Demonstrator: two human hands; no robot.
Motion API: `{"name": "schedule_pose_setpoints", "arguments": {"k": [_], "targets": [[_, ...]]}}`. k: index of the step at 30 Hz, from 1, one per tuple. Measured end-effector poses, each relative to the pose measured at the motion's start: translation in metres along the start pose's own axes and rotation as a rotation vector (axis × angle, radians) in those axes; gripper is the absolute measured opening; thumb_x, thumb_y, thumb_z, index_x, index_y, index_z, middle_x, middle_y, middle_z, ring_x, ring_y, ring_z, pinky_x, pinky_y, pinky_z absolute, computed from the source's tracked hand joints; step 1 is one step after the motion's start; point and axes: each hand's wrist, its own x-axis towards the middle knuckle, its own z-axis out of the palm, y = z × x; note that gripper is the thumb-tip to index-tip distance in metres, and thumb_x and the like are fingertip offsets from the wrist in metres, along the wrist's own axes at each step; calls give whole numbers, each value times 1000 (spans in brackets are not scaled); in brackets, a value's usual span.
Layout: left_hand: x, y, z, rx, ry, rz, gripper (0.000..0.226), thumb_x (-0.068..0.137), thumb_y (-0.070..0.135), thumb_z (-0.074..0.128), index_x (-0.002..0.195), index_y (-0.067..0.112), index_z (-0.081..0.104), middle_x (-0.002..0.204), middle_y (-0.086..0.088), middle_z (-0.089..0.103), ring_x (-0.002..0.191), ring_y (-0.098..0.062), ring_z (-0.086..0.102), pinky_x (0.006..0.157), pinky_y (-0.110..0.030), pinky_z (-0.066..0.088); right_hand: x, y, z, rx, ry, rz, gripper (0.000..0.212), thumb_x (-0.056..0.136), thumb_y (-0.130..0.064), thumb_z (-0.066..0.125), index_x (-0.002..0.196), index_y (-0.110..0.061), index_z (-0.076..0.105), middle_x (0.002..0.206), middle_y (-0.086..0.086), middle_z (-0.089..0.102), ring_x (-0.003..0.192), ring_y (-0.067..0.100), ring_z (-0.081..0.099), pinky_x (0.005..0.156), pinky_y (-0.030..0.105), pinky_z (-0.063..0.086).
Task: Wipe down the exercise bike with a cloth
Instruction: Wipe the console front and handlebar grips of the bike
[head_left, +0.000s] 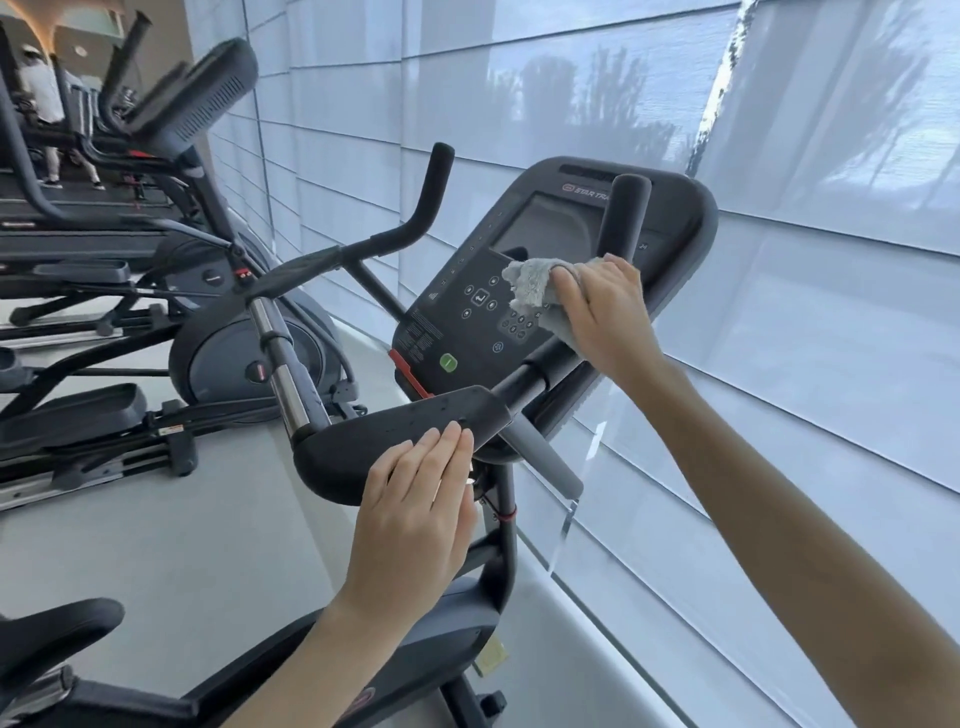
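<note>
Through the head camera I see the exercise bike (451, 626) straight ahead of me, beside a wall of pale window blinds (810, 322). Its dark console (460, 332) tilts toward me. Above the screen (545, 223) I can read "STAR TR"; the rest of the name is hidden behind an upright grip (626, 213). Near the console's lower edge are a green button (448, 362) and a red strip (410, 378). A block of small print sits lower left on the console, too fine for me to read.

My right hand (605, 314) has its fingers curled over the grey cloth (527, 287) and presses it on the console's keypad, just below the screen. The cloth bunches out to the left of the fingertips.

My left hand (415, 501) is flat, fingers straight and together, with the fingertips resting on the black handlebar pad (395, 434); it holds nothing.

To the left stands an elliptical trainer (249, 356) on the grey floor (171, 545).
</note>
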Motion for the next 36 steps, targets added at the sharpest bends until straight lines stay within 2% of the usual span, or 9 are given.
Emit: {"name": "schedule_pose_setpoints", "arguments": {"k": [3,7,12,15,19,22,27,31,36], "targets": [[-2,5,2,5,-8,-35,36,95,16,45,124,3,61,125,-10,63,114,-25,59,102,-40,39,-7,8,16,-129,-79,-11,42,97,-29,38,71,-12,66,76,-1,70,89,21,64,108,32,14],[-1,5,1,20,-24,-47,36,95,15,45,126,3,59,126,-10,61,116,-25,58,103,-40,38,-20,-9,23,29,-94,48,42,98,-31,31,58,-22,42,56,-5,56,65,22,58,97,34,32],[-2,8,0,55,-37,-58,36,93,13,51,126,3,59,128,-10,60,118,-25,57,104,-40,36,-43,-50,20,175,-55,-21,42,97,-21,33,56,-13,42,50,-3,39,52,23,40,71,41,45],[-2,9,-1,72,-46,-59,37,91,12,53,126,3,59,129,-10,60,118,-25,57,103,-42,38,-61,-70,21,280,-8,-1,35,96,-13,44,63,-7,54,58,1,56,63,23,51,83,39,43],[-3,8,-2,61,-60,-59,36,94,12,47,127,2,58,130,-11,59,120,-26,56,103,-43,38,-55,-50,6,325,-22,-93,13,84,-9,63,73,-7,56,65,-7,46,66,14,38,79,33,36],[-4,9,-2,62,-81,-68,39,94,9,42,130,1,54,133,-12,56,123,-27,53,104,-44,38,-25,-13,-4,253,120,18,21,93,-15,56,72,-12,55,66,-12,47,69,15,47,84,30,33],[-6,15,-2,86,-93,-100,42,93,5,37,132,0,52,136,-13,53,127,-28,49,108,-43,35,-27,7,15,63,-57,4,37,99,-21,38,76,-8,65,75,2,67,87,23,61,111,34,12],[-7,17,-1,96,-94,-119,43,93,5,36,132,0,51,137,-13,52,128,-28,48,109,-43,34,-53,-24,21,254,59,23,37,97,-16,39,69,-8,61,65,3,62,74,27,59,97,40,35],[-6,20,-2,105,-84,-131,43,92,5,36,131,-1,53,136,-14,53,127,-29,49,108,-44,34,-75,-61,21,378,-25,-65,24,94,-10,49,74,-9,61,70,0,61,83,23,58,94,42,38]]}}
